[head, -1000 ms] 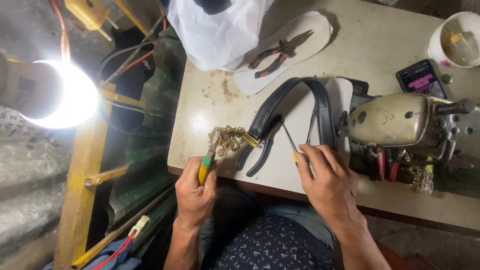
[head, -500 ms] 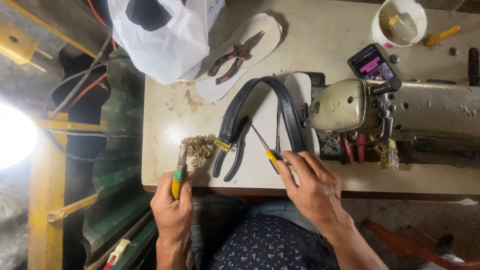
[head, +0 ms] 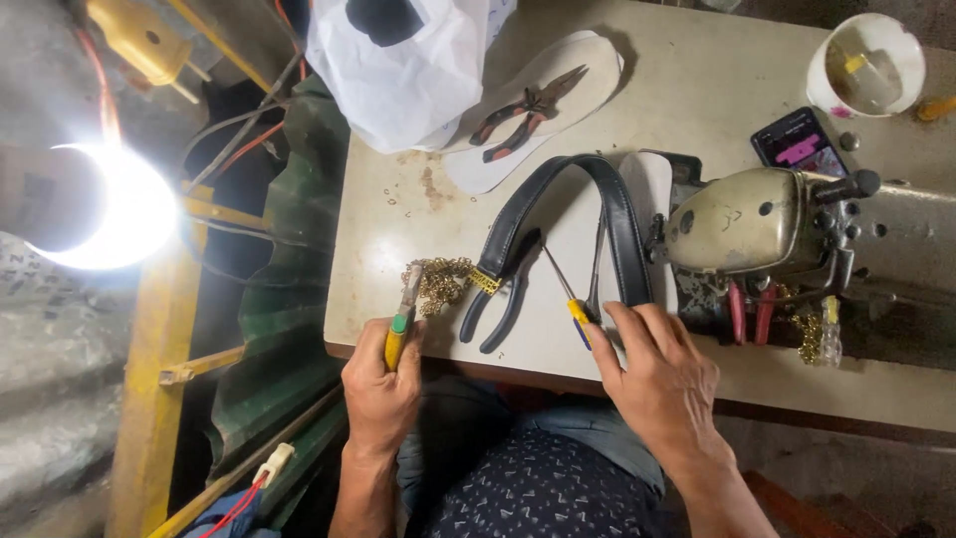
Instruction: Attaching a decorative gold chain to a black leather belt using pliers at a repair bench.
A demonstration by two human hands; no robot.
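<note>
My left hand (head: 381, 384) grips the yellow and green handle of small pliers (head: 403, 321), whose jaws touch a pile of gold chain (head: 445, 282) at the table's front edge. My right hand (head: 660, 384) rests on the table edge, fingers over a screwdriver with a yellow and blue handle (head: 572, 301) and touching the near end of a dark curved bag strap (head: 558, 204). Dark-handled pliers (head: 505, 296) lie between the chain and the screwdriver.
A metal sewing machine (head: 787, 229) stands at the right, with a phone (head: 801, 141) and a white cup (head: 862, 64) behind it. Red-handled pliers (head: 523, 112) lie on a white sole (head: 538, 100) beside a white plastic bag (head: 403, 65). A bright lamp (head: 95, 204) glares at left.
The view has shifted as my head moved. Both hands stay in nearly the same places by the chain and the screwdriver.
</note>
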